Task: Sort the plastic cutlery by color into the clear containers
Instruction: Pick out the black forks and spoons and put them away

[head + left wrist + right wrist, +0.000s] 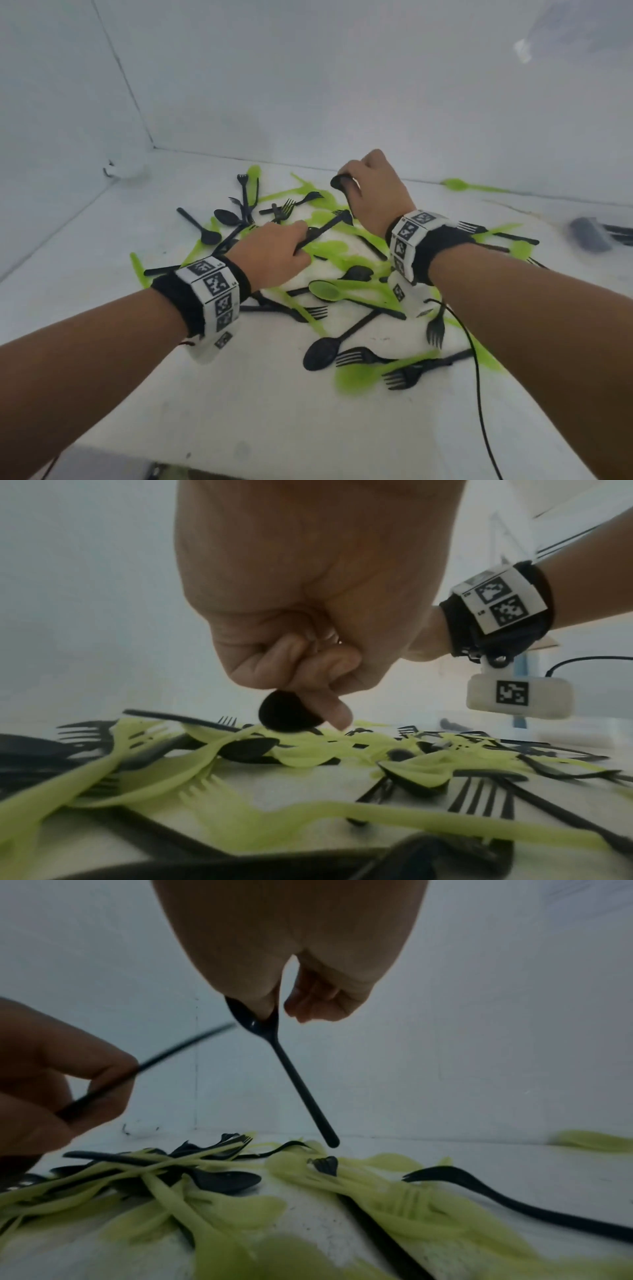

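White walls enclose a white tabletop strewn with a heap of black and lime-green plastic cutlery. Over the heap's left side, the left hand curls its fingers round a thin black plastic utensil handle. Above the heap's far edge, the right hand pinches a black plastic spoon by its bowl, handle hanging down. Right of the heap lies a blurred container of dark cutlery.
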Demonstrator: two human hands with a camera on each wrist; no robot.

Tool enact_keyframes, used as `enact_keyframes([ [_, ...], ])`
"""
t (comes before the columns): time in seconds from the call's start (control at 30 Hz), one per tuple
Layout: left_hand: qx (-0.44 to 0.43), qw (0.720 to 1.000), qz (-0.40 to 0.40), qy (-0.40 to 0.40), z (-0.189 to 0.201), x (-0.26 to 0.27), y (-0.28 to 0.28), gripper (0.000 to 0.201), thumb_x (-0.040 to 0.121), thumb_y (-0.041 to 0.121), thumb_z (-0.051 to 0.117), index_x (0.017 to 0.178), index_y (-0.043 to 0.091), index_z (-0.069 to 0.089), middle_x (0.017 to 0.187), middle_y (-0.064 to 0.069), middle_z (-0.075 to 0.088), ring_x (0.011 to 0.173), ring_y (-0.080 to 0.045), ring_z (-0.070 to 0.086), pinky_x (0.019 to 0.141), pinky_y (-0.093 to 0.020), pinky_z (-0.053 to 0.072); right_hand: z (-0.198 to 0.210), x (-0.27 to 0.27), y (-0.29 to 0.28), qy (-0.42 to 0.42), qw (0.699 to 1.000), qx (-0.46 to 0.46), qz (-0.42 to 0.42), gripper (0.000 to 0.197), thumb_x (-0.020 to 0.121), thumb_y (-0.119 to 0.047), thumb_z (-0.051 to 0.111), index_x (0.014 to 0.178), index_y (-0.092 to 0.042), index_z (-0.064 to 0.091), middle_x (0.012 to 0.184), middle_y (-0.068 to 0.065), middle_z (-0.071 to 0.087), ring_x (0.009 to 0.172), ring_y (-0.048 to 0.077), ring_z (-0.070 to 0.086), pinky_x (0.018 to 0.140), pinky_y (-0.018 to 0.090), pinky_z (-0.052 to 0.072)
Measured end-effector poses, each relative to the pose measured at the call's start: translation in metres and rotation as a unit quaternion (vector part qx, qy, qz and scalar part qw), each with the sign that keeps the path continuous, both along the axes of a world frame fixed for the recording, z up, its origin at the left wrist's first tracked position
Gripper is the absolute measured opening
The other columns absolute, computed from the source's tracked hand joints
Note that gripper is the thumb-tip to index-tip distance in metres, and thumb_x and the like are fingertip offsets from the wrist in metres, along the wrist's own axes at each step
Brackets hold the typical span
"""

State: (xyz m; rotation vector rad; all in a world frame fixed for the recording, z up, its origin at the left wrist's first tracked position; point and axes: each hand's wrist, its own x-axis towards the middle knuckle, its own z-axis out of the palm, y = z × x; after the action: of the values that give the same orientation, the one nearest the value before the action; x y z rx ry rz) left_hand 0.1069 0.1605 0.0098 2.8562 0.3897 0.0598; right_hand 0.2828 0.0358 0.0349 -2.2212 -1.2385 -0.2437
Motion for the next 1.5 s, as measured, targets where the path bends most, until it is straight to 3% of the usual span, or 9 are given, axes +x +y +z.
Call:
enact_keyframes([
  [0.23, -0.061, 0.995, -0.083, -0.008, 0.009, -0.01, 0.001, 0.019, 0.099, 0.031, 0.043, 0.081, 0.024, 0.042, 0.064, 0.0, 0.055, 0.058, -0.022, 0.052, 0.054, -0.034, 0.037, 0.005, -0.033, -0.046, 0.082, 0.988, -0.019, -0.133, 0.024, 0.108, -0.029, 0.032, 0.125, -0.016, 0.043, 0.079, 0.008, 0.061, 0.072, 0.036, 0.061, 0.063, 0.038, 0.044],
  [0.47, -0.229, 0.961, -0.147, 0.047, 0.002, -0.014, 0.012, 0.026, 0.096, 0.014, 0.048, 0.113, 0.032, 0.053, 0.112, 0.018, 0.066, 0.076, -0.003, 0.063, 0.07, -0.031, 0.054, -0.032, -0.084, -0.059, 0.262, 0.926, -0.23, -0.144, 0.051, 0.1, -0.047, 0.04, 0.145, -0.022, 0.043, 0.128, 0.012, 0.062, 0.108, 0.031, 0.059, 0.086, 0.038, 0.044],
  [0.6, -0.315, 0.937, -0.137, 0.069, 0.005, -0.019, 0.014, 0.045, 0.095, -0.004, 0.037, 0.117, 0.03, 0.058, 0.128, 0.013, 0.061, 0.082, -0.016, 0.068, 0.073, -0.029, 0.053, -0.038, -0.082, -0.064, 0.227, 0.93, -0.247, -0.152, 0.044, 0.095, -0.042, 0.044, 0.133, -0.018, 0.047, 0.117, 0.01, 0.063, 0.098, 0.031, 0.06, 0.085, 0.041, 0.051],
  [0.77, -0.513, 0.858, -0.03, 0.015, 0.012, -0.009, 0.003, 0.043, 0.092, 0.048, 0.06, 0.12, 0.015, 0.063, 0.124, -0.007, 0.069, 0.092, -0.031, 0.072, 0.09, -0.041, 0.059, -0.036, -0.044, -0.099, 0.177, 0.916, -0.263, -0.247, 0.031, 0.093, -0.03, 0.054, 0.12, -0.017, 0.051, 0.112, 0.005, 0.055, 0.099, 0.03, 0.06, 0.08, 0.039, 0.052],
  [0.87, -0.398, 0.915, -0.051, -0.032, 0.003, -0.003, -0.003, 0.034, 0.096, 0.035, 0.068, 0.123, 0.021, 0.052, 0.113, -0.007, 0.071, 0.088, -0.024, 0.074, 0.097, -0.053, 0.055, -0.042, -0.026, -0.114, 0.145, 0.898, -0.338, -0.242, 0.019, 0.094, -0.019, 0.051, 0.109, -0.018, 0.061, 0.104, 0.004, 0.064, 0.09, 0.029, 0.062, 0.077, 0.037, 0.054],
  [1.0, -0.288, 0.954, -0.073, -0.025, -0.013, 0.007, -0.008, 0.071, 0.102, 0.018, 0.057, 0.159, 0.034, 0.016, 0.105, 0.004, 0.069, 0.082, -0.016, 0.07, 0.076, -0.03, 0.053, -0.052, -0.018, -0.119, 0.115, 0.904, -0.347, -0.222, 0.035, 0.092, -0.007, 0.049, 0.111, -0.031, 0.067, 0.095, -0.001, 0.061, 0.085, 0.027, 0.06, 0.067, 0.032, 0.048],
  [1.1, -0.116, 0.99, -0.076, -0.006, -0.021, 0.017, -0.009, 0.024, 0.1, 0.024, 0.051, 0.121, 0.018, 0.06, 0.105, 0.002, 0.059, 0.09, -0.023, 0.059, 0.079, -0.035, 0.046, -0.051, -0.017, -0.115, 0.109, 0.908, -0.347, -0.206, 0.034, 0.093, -0.009, 0.051, 0.109, -0.034, 0.066, 0.099, 0.001, 0.062, 0.089, 0.027, 0.063, 0.07, 0.033, 0.051],
  [1.2, -0.072, 0.995, -0.068, 0.017, -0.028, 0.023, -0.007, 0.018, 0.098, 0.031, 0.055, 0.084, 0.02, 0.06, 0.089, 0.001, 0.057, 0.083, -0.022, 0.058, 0.072, -0.035, 0.046, -0.047, -0.013, -0.113, 0.119, 0.918, -0.329, -0.186, 0.016, 0.095, -0.025, 0.057, 0.105, -0.025, 0.07, 0.099, 0.001, 0.067, 0.093, 0.026, 0.066, 0.074, 0.033, 0.053],
  [1.5, -0.115, 0.986, -0.09, 0.077, -0.034, 0.042, -0.014, 0.031, 0.085, 0.047, 0.078, 0.101, 0.022, 0.07, 0.09, 0.02, 0.065, 0.083, 0.004, 0.058, 0.065, -0.014, 0.039, -0.05, 0.004, -0.119, 0.127, 0.927, -0.273, -0.226, 0.028, 0.094, -0.027, 0.056, 0.12, -0.027, 0.064, 0.115, 0.005, 0.067, 0.097, 0.026, 0.063, 0.077, 0.034, 0.053],
])
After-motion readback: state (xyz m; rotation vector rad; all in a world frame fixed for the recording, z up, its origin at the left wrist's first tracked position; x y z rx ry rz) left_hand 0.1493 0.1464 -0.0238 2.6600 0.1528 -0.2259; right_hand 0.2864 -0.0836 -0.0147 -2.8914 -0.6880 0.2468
